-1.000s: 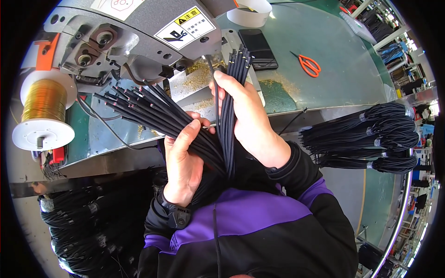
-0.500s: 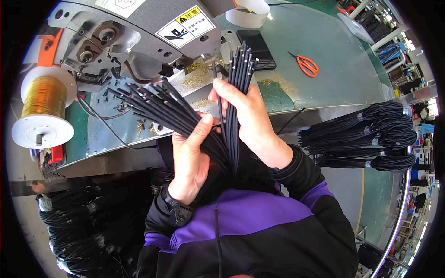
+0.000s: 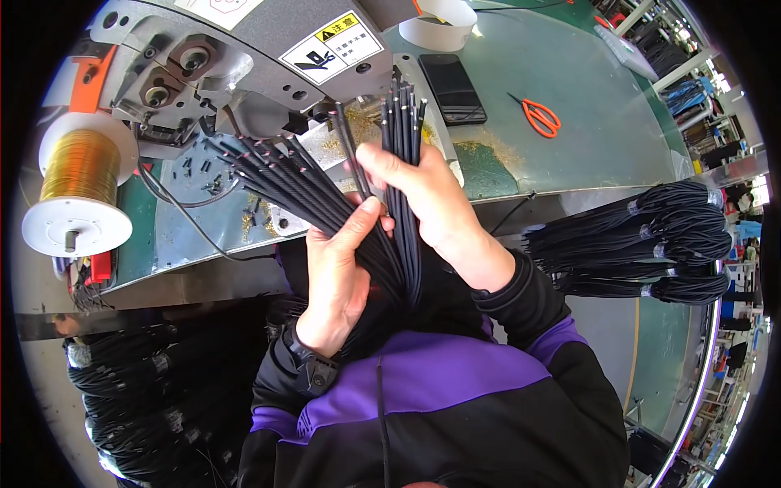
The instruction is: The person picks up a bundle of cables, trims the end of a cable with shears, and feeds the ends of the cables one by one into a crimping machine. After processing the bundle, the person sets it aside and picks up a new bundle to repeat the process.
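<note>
My left hand point(image 3: 335, 268) is closed round a fanned bundle of black cords point(image 3: 285, 183), whose cut ends point up and left. My right hand point(image 3: 443, 203) is closed round a tighter upright bundle of black cords point(image 3: 400, 134) with some shiny tips. Between the two bundles, a separate pair of cord ends point(image 3: 346, 134) stands up beside my right thumb, leaning left. Lower down, the bundles come together in front of my body. My fingers behind the cords are mostly hidden.
Behind the cords stands a grey machine point(image 3: 260, 49) with a copper-coloured wire spool point(image 3: 77, 167) at its left. A black phone point(image 3: 453, 89) and orange-handled snips point(image 3: 538, 118) lie on the green table. Cord bundles hang at the right point(image 3: 634, 236) and lower left point(image 3: 154, 398).
My right thumb and the right bundle's tips have shifted left. The loose cord near the thumb now leans left, with another beside it. My left hand has barely moved.
</note>
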Demonstrator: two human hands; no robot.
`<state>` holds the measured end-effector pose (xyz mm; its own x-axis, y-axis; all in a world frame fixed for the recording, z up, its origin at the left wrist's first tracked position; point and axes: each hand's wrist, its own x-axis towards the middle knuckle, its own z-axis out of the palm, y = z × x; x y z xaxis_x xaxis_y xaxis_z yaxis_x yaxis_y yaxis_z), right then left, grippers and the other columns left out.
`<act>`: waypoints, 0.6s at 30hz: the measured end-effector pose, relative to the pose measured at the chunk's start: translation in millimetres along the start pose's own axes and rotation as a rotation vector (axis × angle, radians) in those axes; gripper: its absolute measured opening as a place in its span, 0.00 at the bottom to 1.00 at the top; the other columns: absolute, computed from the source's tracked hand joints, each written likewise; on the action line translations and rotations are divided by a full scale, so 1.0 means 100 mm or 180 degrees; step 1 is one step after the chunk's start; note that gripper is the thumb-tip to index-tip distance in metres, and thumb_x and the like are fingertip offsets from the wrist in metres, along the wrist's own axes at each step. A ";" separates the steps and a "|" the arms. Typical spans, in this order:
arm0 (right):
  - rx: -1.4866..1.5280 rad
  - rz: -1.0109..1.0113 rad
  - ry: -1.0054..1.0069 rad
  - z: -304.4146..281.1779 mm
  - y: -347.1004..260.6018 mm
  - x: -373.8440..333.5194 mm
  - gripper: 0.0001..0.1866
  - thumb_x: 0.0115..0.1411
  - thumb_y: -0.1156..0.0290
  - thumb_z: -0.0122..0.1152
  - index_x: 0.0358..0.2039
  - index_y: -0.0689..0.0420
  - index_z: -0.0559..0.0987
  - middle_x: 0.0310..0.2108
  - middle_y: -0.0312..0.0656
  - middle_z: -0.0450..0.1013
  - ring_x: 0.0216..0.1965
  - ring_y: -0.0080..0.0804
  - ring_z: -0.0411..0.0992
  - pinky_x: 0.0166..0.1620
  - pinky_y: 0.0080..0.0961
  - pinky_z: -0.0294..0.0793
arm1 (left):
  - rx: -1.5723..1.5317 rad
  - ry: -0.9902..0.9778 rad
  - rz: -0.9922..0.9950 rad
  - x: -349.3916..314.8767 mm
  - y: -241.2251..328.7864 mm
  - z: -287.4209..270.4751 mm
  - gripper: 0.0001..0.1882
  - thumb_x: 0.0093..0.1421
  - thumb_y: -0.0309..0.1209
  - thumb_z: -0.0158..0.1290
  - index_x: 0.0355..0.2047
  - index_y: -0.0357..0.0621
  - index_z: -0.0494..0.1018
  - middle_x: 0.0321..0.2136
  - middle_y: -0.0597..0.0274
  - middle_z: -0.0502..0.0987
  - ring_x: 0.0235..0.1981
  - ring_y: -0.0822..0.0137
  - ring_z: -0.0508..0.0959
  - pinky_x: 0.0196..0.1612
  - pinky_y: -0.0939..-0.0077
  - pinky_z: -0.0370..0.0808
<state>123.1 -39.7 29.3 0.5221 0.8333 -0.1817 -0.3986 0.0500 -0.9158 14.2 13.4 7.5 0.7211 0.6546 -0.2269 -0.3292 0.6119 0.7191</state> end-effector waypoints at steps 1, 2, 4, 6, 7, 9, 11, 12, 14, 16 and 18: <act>-0.0001 -0.0004 0.0008 -0.01 0.04 -0.01 0.13 0.52 0.60 0.56 0.23 0.57 0.72 0.18 0.30 0.64 0.18 0.17 0.61 0.25 0.12 0.62 | 0.0000 -0.0007 -0.0004 -0.01 -0.01 0.01 0.05 0.53 0.23 0.51 0.31 0.38 0.69 0.25 0.61 0.73 0.26 0.71 0.72 0.34 0.77 0.70; 0.0017 -0.0254 0.0119 -0.02 0.07 -0.01 0.13 0.52 0.60 0.56 0.24 0.57 0.72 0.18 0.30 0.64 0.18 0.17 0.61 0.25 0.12 0.62 | 0.0028 0.0025 0.0011 -0.03 -0.03 0.02 0.05 0.53 0.23 0.51 0.31 0.38 0.69 0.24 0.61 0.72 0.26 0.70 0.72 0.33 0.77 0.70; 0.0053 -0.0748 0.0347 0.01 0.08 -0.01 0.13 0.52 0.60 0.56 0.24 0.58 0.72 0.17 0.30 0.64 0.18 0.17 0.61 0.25 0.12 0.62 | 0.0085 0.0093 0.0035 -0.06 -0.05 0.02 0.04 0.53 0.23 0.50 0.31 0.38 0.69 0.24 0.61 0.72 0.26 0.70 0.71 0.33 0.76 0.70; 0.0285 -0.0456 0.0313 0.01 0.02 -0.03 0.13 0.52 0.60 0.56 0.24 0.58 0.72 0.17 0.30 0.63 0.18 0.17 0.61 0.25 0.12 0.62 | 0.0001 0.0023 0.0094 -0.07 -0.01 0.01 0.04 0.53 0.23 0.50 0.30 0.38 0.68 0.24 0.61 0.72 0.26 0.70 0.71 0.32 0.76 0.70; 0.0512 -0.0165 0.0272 0.03 -0.03 -0.05 0.13 0.52 0.60 0.56 0.24 0.58 0.72 0.17 0.30 0.63 0.18 0.17 0.61 0.25 0.13 0.62 | -0.0087 -0.0045 0.0160 -0.07 0.02 -0.01 0.04 0.53 0.23 0.50 0.30 0.39 0.68 0.24 0.61 0.72 0.26 0.70 0.71 0.32 0.76 0.70; 0.0733 0.0113 0.0241 0.02 -0.07 -0.02 0.13 0.52 0.60 0.56 0.24 0.58 0.73 0.17 0.30 0.63 0.18 0.17 0.61 0.25 0.13 0.62 | -0.0177 -0.0130 0.0221 -0.06 0.08 0.02 0.04 0.53 0.23 0.51 0.30 0.39 0.68 0.23 0.61 0.72 0.26 0.70 0.71 0.32 0.76 0.70; 0.0913 0.0124 0.0362 0.02 -0.05 0.12 0.14 0.52 0.60 0.56 0.24 0.59 0.73 0.18 0.30 0.63 0.17 0.17 0.61 0.23 0.14 0.62 | -0.0261 0.0014 0.0308 -0.05 0.16 0.05 0.04 0.53 0.23 0.50 0.30 0.39 0.68 0.23 0.61 0.72 0.25 0.70 0.71 0.31 0.77 0.70; 0.1001 0.0127 0.0424 0.01 -0.05 0.16 0.14 0.52 0.60 0.56 0.25 0.59 0.73 0.18 0.31 0.63 0.17 0.18 0.61 0.22 0.15 0.62 | -0.0305 0.0083 0.0350 -0.04 0.18 0.06 0.04 0.53 0.23 0.50 0.30 0.39 0.68 0.23 0.61 0.71 0.25 0.70 0.71 0.31 0.77 0.70; 0.1020 0.0177 0.0408 0.06 -0.08 0.15 0.14 0.52 0.60 0.56 0.25 0.59 0.73 0.18 0.31 0.63 0.17 0.18 0.61 0.21 0.15 0.62 | -0.0280 0.0093 0.0365 -0.03 0.18 0.04 0.04 0.53 0.23 0.50 0.30 0.39 0.68 0.23 0.61 0.71 0.25 0.70 0.71 0.31 0.77 0.70; 0.1054 0.0249 0.0411 0.10 -0.11 0.13 0.14 0.52 0.60 0.56 0.25 0.59 0.73 0.18 0.31 0.63 0.16 0.18 0.61 0.18 0.17 0.62 | -0.0232 0.0075 0.0373 -0.01 0.18 0.03 0.03 0.53 0.23 0.50 0.30 0.39 0.69 0.23 0.62 0.71 0.24 0.70 0.71 0.30 0.78 0.70; 0.0887 0.0198 0.0311 0.06 -0.07 0.09 0.14 0.52 0.60 0.56 0.25 0.59 0.73 0.17 0.31 0.63 0.15 0.18 0.61 0.17 0.17 0.62 | -0.0196 0.0026 0.0257 0.02 0.09 -0.01 0.04 0.53 0.22 0.50 0.30 0.39 0.69 0.23 0.62 0.71 0.24 0.70 0.71 0.30 0.77 0.70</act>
<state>126.1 -29.6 36.7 0.5548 0.7834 -0.2802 -0.6166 0.1611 -0.7706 12.3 21.2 12.9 0.6857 0.7064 -0.1754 -0.4230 0.5829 0.6937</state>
